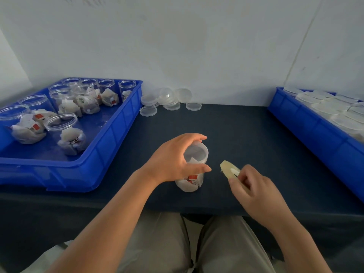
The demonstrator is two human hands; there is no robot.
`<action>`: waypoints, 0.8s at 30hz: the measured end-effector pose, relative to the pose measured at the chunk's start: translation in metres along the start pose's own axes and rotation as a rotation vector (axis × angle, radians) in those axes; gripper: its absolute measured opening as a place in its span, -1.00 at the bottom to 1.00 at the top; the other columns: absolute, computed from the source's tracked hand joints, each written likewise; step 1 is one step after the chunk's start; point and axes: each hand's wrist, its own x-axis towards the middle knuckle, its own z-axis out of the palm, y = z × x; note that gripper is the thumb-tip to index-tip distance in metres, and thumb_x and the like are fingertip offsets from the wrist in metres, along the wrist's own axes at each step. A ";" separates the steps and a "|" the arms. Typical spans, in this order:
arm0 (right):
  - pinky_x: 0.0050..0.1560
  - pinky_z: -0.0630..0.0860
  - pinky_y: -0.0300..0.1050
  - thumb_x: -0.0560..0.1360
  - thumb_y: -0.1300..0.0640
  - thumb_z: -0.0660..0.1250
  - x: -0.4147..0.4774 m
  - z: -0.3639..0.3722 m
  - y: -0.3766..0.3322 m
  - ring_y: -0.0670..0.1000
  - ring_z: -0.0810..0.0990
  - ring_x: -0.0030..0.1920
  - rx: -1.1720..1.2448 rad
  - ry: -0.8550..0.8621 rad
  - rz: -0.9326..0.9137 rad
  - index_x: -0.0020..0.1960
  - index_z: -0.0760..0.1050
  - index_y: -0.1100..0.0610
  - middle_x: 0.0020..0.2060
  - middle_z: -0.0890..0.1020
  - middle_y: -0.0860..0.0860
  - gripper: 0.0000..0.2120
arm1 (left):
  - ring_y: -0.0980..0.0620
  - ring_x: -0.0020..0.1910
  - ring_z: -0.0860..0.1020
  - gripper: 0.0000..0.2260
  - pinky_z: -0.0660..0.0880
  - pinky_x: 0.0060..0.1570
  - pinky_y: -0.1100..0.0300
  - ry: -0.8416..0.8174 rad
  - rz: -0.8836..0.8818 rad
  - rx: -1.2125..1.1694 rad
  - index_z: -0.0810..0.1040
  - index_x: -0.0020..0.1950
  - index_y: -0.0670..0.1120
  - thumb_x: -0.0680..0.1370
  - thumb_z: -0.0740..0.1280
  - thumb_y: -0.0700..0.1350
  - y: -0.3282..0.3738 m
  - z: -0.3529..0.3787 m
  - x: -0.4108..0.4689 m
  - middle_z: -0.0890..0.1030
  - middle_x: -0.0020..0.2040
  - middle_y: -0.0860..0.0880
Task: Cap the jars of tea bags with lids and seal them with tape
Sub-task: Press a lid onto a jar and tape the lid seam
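Observation:
A clear jar of tea bags (pixel 192 180) stands on the dark table (pixel 246 138) near its front edge, with a translucent lid (pixel 197 153) on top. My left hand (pixel 177 158) grips the jar at the lid, fingers behind it and thumb in front. My right hand (pixel 254 190), just right of the jar, holds a yellowish roll of tape (pixel 229 170) tilted toward the jar without touching it.
A blue crate (pixel 110 138) at the left holds several open jars of tea bags (pixel 69 134). Loose lids (pixel 167 99) lie piled at the back by the wall. A second blue crate (pixel 315 133) at the right holds several capped jars (pixel 334 111).

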 end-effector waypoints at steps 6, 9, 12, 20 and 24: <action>-0.50 0.33 -0.27 0.55 -0.25 0.27 -0.014 -0.007 -0.024 -0.07 0.58 -0.30 0.066 0.188 -0.069 -0.11 0.37 -0.08 -0.40 0.54 -0.05 -0.74 | 0.08 0.64 0.17 -0.27 0.03 0.65 0.03 0.148 0.157 0.147 0.51 0.52 0.14 0.43 0.40 0.46 0.014 -0.004 -0.005 0.37 0.58 0.09; -0.49 0.33 -0.24 0.54 -0.24 0.29 -0.019 -0.009 -0.031 -0.01 0.56 -0.34 0.097 0.216 -0.113 -0.11 0.38 -0.07 -0.40 0.53 -0.05 -0.74 | 0.10 0.51 0.39 -0.50 0.23 0.60 0.00 0.327 0.248 0.069 0.66 0.34 0.06 0.56 0.39 0.36 0.032 0.006 -0.018 0.54 0.43 0.09; -0.47 0.37 -0.22 0.53 -0.21 0.33 -0.024 -0.010 -0.038 0.01 0.52 -0.39 0.114 0.243 -0.178 -0.12 0.38 -0.04 -0.42 0.50 -0.05 -0.73 | 0.20 0.36 0.50 -0.67 0.39 0.47 0.08 0.415 0.229 -0.027 0.72 0.21 0.04 0.59 0.44 0.22 0.050 0.018 -0.028 0.64 0.27 0.14; -0.42 0.43 -0.19 0.54 -0.20 0.35 -0.027 -0.002 -0.041 0.02 0.52 -0.38 0.233 0.208 -0.219 -0.06 0.40 -0.06 -0.34 0.53 -0.02 -0.75 | 0.20 0.14 0.64 -0.83 0.58 0.08 0.28 0.442 0.068 -0.145 0.70 0.13 0.00 0.68 0.35 0.03 0.064 0.028 -0.041 0.70 0.09 0.19; -0.28 0.59 -0.14 0.60 -0.14 0.34 -0.023 0.007 -0.039 -0.02 0.66 -0.28 0.414 0.099 -0.214 0.37 0.28 -0.29 -0.22 0.65 -0.06 -0.61 | 0.24 0.04 0.65 -0.77 0.57 -0.11 0.35 0.386 0.061 -0.015 0.63 0.15 0.03 0.72 0.24 0.10 0.068 0.031 -0.049 0.73 0.11 0.18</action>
